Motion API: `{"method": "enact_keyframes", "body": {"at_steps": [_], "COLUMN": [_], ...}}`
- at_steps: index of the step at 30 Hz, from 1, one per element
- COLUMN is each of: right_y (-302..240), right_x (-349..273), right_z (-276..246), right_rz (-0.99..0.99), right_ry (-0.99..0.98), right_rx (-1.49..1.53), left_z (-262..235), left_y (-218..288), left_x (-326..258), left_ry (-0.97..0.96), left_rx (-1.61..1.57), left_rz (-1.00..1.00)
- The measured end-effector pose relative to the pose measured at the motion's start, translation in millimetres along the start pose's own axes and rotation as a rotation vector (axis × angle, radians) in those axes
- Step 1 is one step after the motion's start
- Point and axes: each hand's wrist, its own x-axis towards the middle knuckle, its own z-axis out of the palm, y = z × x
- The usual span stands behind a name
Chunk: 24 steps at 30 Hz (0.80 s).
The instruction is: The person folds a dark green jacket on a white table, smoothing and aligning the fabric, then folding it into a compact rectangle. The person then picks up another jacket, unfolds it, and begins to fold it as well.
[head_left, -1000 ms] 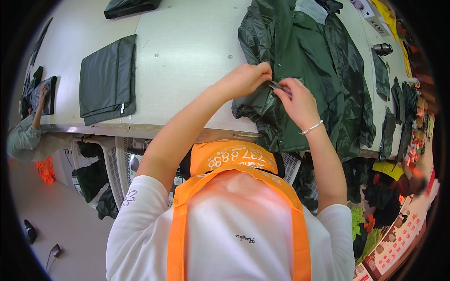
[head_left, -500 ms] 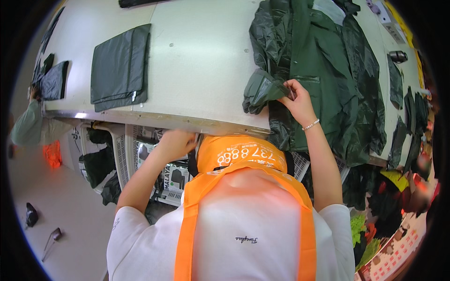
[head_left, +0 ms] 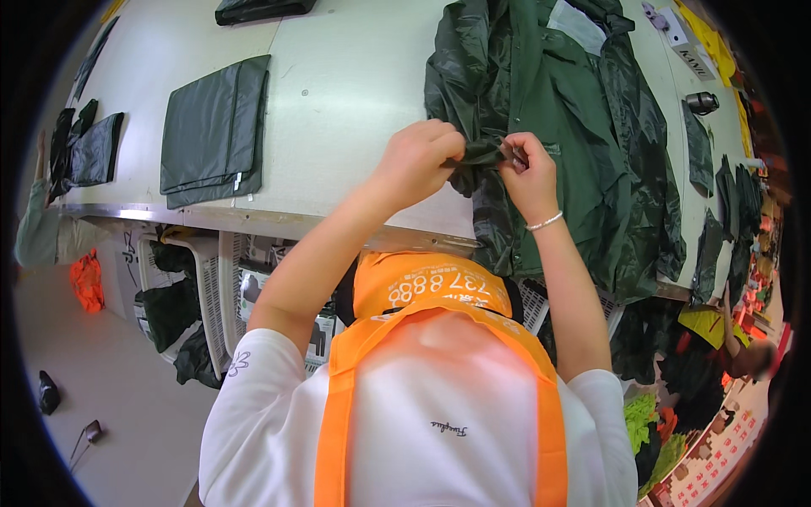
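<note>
A dark green rain jacket point(head_left: 574, 160) lies spread on the right half of the pale table point(head_left: 338, 101), its front facing up. My left hand point(head_left: 422, 156) and my right hand point(head_left: 530, 173) pinch the end of its left-lying sleeve point(head_left: 480, 152) between them, just above the table's near edge. The cuff is bunched, and part of it is hidden by my fingers. A bracelet circles my right wrist. Farther left on the table rests a flat folded dark green garment point(head_left: 211, 127) with a small white tag.
White baskets point(head_left: 211, 287) with packages and dark garments stand under the table. Another person's sleeve point(head_left: 38, 224) shows at the far left beside folded garments point(head_left: 93, 148). Toward the right edge are a black cylindrical object point(head_left: 701, 103), a white box point(head_left: 686, 46) and dark fabric strips point(head_left: 697, 148).
My left hand has risen from the table edge to the sleeve end and taken hold of it. My right hand has stayed on the cuff, which is now stretched between both hands.
</note>
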Motion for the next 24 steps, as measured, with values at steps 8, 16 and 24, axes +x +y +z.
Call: {"method": "enact_keyframes", "body": {"at_steps": [8, 16, 24], "right_y": [-43.4, -47.4, -48.0], "right_x": [-5.9, 9.7, 11.2], "right_z": [1.2, 10.0, 8.8], "right_rz": [-0.275, -0.175, -0.193], "right_ry": [0.207, -0.108, -0.106], "right_rx": [0.063, 0.196, 0.116], "left_z": [-11.5, -16.7, -32.4], "left_y": [23.6, 20.0, 12.0], "left_x": [-0.1, -13.5, -30.5], "left_ry": [0.2, 0.284, 0.24], "left_rx": [0.024, 0.005, -0.042], "left_rz": [-0.122, 0.0, -0.25]}}
